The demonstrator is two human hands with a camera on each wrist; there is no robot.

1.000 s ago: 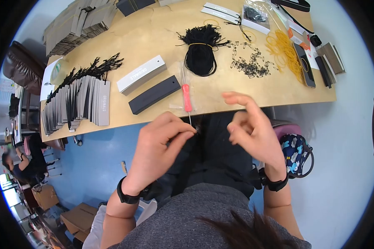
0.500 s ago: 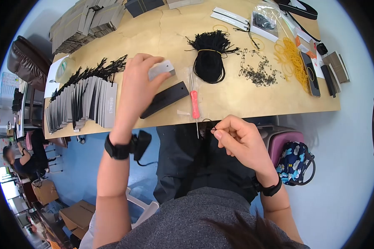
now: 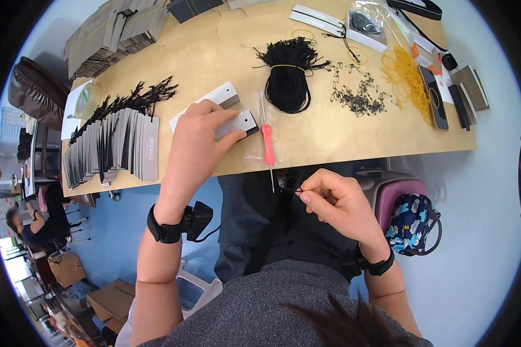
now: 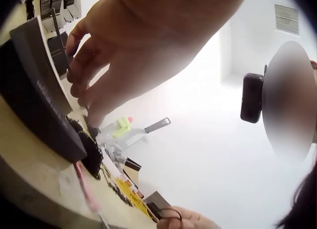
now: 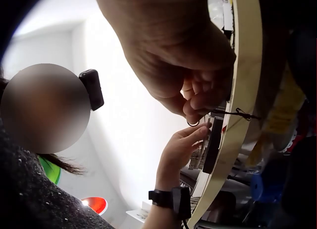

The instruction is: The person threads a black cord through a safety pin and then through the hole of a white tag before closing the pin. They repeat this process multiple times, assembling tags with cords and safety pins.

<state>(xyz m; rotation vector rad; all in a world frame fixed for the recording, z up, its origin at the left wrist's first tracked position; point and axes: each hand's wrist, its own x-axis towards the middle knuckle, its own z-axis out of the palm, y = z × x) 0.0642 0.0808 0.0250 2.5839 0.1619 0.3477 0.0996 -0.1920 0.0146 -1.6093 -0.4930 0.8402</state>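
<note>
My left hand (image 3: 200, 136) pinches a white tag (image 3: 246, 120) with a small hole, between thumb and fingers. That tag overlaps the stack of black tags (image 4: 37, 105), beside the stack of white tags (image 3: 223, 92). Near the table's front edge, over the lap, my right hand (image 3: 341, 202) pinches a thin black cord (image 5: 237, 112) between thumb and index finger. A loop of it shows beyond the fingertips. Between the hands, a pink-handled tool (image 3: 267, 144) lies on a small plastic bag, its thin metal shaft reaching past the table edge.
A bundle of black cords (image 3: 287, 89) lies at the middle back, with small safety pins (image 3: 362, 98) and yellow rubber bands (image 3: 408, 75) to its right. Corded grey tags (image 3: 113, 144) fan out on the left. Banded card stacks (image 3: 110, 34) stand behind; a phone (image 3: 434, 98) lies far right.
My left hand moved from the table's front edge up to the white stack, then drew a white tag toward me over the black stack. My right hand moved down and now pinches the cord.
</note>
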